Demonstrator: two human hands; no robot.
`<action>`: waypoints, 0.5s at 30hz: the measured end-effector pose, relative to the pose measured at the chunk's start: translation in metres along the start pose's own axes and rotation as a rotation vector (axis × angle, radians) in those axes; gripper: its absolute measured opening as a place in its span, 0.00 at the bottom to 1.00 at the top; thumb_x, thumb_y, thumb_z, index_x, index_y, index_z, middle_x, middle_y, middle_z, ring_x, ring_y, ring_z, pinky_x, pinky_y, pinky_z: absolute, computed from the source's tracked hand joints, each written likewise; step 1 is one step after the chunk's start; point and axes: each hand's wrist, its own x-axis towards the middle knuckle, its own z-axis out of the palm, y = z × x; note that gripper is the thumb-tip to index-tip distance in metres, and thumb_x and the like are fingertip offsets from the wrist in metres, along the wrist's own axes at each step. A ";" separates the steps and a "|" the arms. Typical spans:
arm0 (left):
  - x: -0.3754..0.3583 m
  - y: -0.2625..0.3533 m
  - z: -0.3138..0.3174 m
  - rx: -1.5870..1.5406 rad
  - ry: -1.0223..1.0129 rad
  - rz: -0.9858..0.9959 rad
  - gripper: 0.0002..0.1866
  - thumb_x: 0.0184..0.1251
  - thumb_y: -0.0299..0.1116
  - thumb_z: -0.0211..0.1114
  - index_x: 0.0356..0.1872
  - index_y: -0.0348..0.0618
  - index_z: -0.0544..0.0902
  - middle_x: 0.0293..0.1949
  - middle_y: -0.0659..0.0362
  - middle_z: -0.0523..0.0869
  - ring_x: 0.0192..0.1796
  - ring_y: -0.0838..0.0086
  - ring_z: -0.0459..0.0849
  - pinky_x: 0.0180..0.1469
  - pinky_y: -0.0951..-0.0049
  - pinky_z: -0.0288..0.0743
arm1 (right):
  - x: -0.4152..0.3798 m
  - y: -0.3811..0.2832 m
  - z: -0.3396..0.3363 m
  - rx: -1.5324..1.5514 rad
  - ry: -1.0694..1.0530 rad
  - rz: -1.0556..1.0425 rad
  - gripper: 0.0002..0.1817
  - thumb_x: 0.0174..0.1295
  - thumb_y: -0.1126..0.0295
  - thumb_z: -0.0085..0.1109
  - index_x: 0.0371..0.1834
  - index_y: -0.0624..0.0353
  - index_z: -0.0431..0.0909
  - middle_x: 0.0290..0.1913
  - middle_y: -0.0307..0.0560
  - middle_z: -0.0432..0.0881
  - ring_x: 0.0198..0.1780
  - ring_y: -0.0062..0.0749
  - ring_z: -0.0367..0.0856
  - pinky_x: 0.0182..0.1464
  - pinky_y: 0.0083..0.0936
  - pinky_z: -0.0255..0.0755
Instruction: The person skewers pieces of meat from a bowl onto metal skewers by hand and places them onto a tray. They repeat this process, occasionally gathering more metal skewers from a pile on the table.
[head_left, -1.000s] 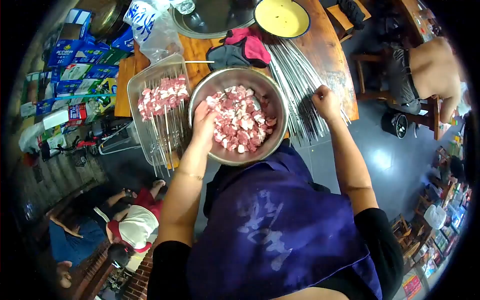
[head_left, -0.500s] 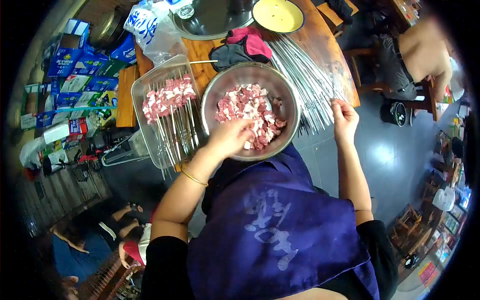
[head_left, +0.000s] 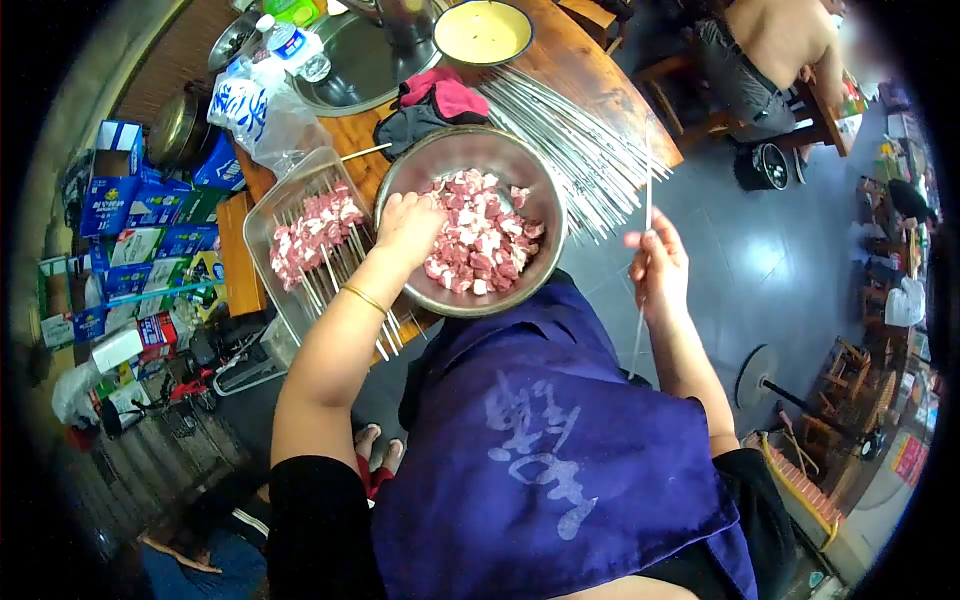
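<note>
My right hand [head_left: 660, 268] grips a long thin metal skewer [head_left: 641, 325] upright, off the table's right edge. My left hand [head_left: 408, 228] is inside the left part of a steel bowl [head_left: 553, 240], its fingers curled at the diced raw meat [head_left: 490, 235]. Its fingertips are partly hidden, so what they pinch cannot be made out. Left of the bowl stands a clear plastic tray [head_left: 262, 235] with several loaded meat skewers [head_left: 315, 232], their bare ends pointing toward me. A fan of bare skewers [head_left: 570, 140] lies right of the bowl.
Pink and black gloves [head_left: 440, 100] lie behind the bowl. A yellow basin [head_left: 483, 32], a round metal tray [head_left: 350, 70], a water bottle [head_left: 292, 45] and a plastic bag [head_left: 262, 115] are farther back. Another person [head_left: 765, 50] sits at the upper right.
My right hand has drawn a skewer away from the pile and holds it upright. My left hand has shifted to the bowl's left side. The view has turned slightly.
</note>
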 end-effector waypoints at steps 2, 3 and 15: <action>-0.003 0.000 -0.004 0.008 0.003 0.005 0.09 0.59 0.32 0.57 0.33 0.53 0.87 0.40 0.59 0.84 0.50 0.67 0.79 0.50 0.64 0.69 | -0.025 0.007 0.001 -0.065 -0.159 0.096 0.17 0.68 0.71 0.47 0.58 0.60 0.73 0.22 0.38 0.78 0.14 0.14 0.62 0.16 0.13 0.55; -0.005 0.001 -0.004 0.002 0.003 0.013 0.10 0.59 0.32 0.57 0.33 0.53 0.87 0.40 0.59 0.84 0.50 0.67 0.79 0.51 0.64 0.69 | -0.034 0.012 0.002 -0.091 -0.262 0.135 0.16 0.68 0.71 0.46 0.57 0.59 0.74 0.20 0.36 0.76 0.14 0.14 0.63 0.16 0.13 0.55; -0.031 0.013 0.003 -1.715 0.271 -0.357 0.04 0.69 0.30 0.62 0.40 0.42 0.80 0.42 0.57 0.85 0.46 0.70 0.84 0.49 0.69 0.79 | -0.062 -0.029 0.031 -0.434 -0.746 0.017 0.17 0.68 0.76 0.41 0.54 0.63 0.78 0.23 0.35 0.77 0.22 0.13 0.69 0.26 0.13 0.64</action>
